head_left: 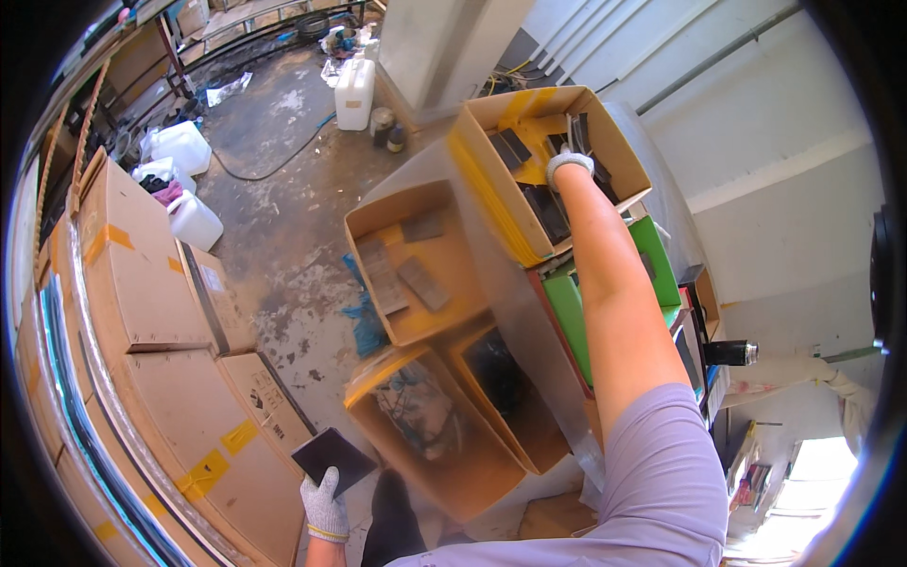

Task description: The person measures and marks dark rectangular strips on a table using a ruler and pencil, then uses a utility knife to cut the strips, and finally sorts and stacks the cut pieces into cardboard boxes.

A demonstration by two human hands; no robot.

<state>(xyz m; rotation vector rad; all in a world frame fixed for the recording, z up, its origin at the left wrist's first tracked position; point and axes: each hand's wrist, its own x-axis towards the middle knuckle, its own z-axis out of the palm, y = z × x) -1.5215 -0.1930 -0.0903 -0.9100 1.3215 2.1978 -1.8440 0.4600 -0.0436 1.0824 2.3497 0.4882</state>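
Observation:
My left hand, in a pale knit glove, is low in the view, closed on a thin dark square sheet, its thumb lying over the near edge. My right arm stretches forward into an open cardboard box with yellow tape along its side. Down inside, my gloved right hand is among dark flat pieces. Several narrow dark pieces stand tilted just beyond its fingers. Those fingers are mostly hidden, so whether they grip one cannot be told.
Another open box holds a few grey flat pieces. Nearer are open boxes with plastic and dark contents. A green bin sits under my right forearm. Stacked closed cartons line the left. White jugs stand on the stained floor.

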